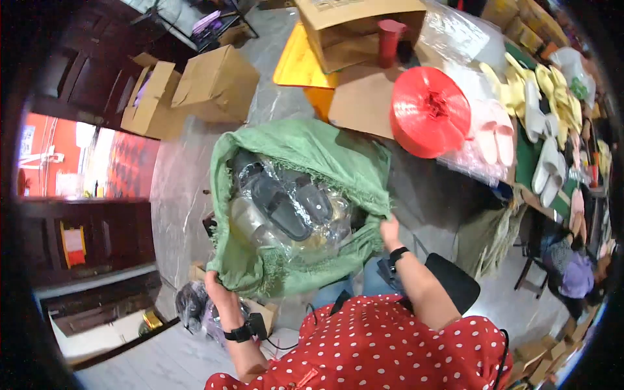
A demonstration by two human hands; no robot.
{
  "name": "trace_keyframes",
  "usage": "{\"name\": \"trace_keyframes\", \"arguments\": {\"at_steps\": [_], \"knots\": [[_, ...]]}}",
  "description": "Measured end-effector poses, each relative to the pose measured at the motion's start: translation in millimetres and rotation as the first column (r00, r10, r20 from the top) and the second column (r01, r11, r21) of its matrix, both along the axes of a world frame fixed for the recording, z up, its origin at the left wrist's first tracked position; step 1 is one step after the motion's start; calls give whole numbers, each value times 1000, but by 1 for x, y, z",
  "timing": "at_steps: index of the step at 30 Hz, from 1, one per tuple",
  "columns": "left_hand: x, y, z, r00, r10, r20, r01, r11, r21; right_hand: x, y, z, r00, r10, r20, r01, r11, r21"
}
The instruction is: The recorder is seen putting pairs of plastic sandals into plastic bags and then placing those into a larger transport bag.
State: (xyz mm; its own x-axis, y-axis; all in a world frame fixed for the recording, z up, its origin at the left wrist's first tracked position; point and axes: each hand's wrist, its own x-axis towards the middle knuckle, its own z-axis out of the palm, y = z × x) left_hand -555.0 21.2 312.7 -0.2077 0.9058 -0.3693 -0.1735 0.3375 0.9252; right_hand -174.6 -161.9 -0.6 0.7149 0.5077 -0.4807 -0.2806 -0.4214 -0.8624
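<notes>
A large green woven sack (325,146) stands in front of me with its frayed mouth spread wide. Inside lie dark slide sandals (286,214) in clear plastic bags, with paler wrapped ones beside them. At the sack's near left rim, my left hand (221,292) grips the cloth, fingers closed on the edge. My right hand (390,233) closes on the rim at the right side. Both wrists wear black bands. How deep the sack is filled stays hidden.
A big roll of red plastic twine (431,112) sits on a table beyond the sack, near an open carton (364,32) and a red cup (390,42). Pairs of slides (495,133) line the right. Cardboard boxes (218,84) stand far left; a black seat (453,283) is at my right.
</notes>
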Motion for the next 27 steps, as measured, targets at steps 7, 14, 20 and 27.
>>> {"name": "trace_keyframes", "arguments": {"at_steps": [7, 14, 20, 27], "knots": [[-8, -8, 51, 932, -263, 250, 234, 962, 139, 0, -42, 150, 794, -321, -516, 523, 794, 310], [-60, -54, 48, 628, -759, -173, 701, 455, 549, -136, -96, 219, 777, -507, -374, 624, 702, 343], [-81, -50, 81, 350, -926, 143, 715, 363, 597, -225, -138, 252, 790, -586, -182, 608, 708, 358], [-68, -83, 63, -447, -892, 74, 795, -358, 490, -311, -181, 205, 885, -343, 315, 372, 928, -34]]}}
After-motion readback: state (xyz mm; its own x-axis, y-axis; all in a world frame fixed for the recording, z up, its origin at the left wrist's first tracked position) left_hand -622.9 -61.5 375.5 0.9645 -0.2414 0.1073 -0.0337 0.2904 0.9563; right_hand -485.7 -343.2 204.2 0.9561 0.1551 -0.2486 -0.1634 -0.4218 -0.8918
